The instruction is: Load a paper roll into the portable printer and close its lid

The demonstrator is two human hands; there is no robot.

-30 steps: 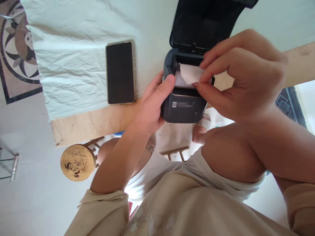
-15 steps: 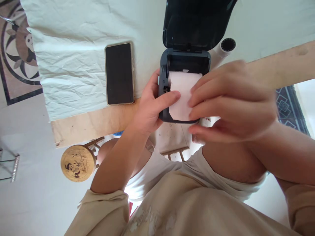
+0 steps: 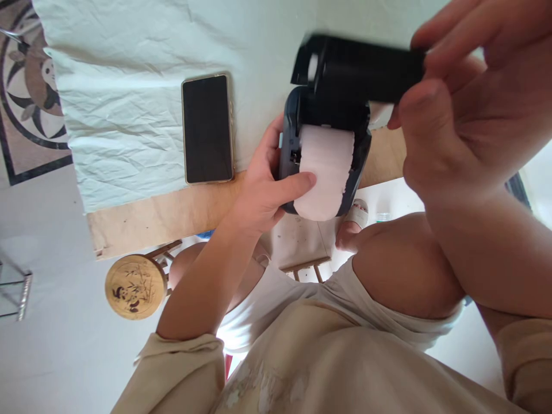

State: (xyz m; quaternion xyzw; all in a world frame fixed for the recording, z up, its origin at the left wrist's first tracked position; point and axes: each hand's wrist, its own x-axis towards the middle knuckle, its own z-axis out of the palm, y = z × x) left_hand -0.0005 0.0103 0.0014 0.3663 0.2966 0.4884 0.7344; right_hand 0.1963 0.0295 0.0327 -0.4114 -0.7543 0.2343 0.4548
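White paper hangs out of a small dark label printer and curls down over its front face. This printer sits at the near edge of the table, which is bare wood along that edge and covered further back w/ a wrinkled pale cloth.

Left hand holds the printer by its left side: thumb lies across the front w/ its tip pressed on the paper strip, other fingers are curled round the left wall of the body.

Right hand is above and to the right, closed on the printer lid. Fingers are on top of the lid's right end, thumb is under it. Lid is blurred and stands half raised over the paper bay, hinge at the far side.

1 black phone lies flat on the cloth, screen up and dark, just left of the printer, near the left hand but not touching it.

Below the table edge are the person's bare knees, and a round wooden stool w/ a panda drawing stands on the floor at the left.
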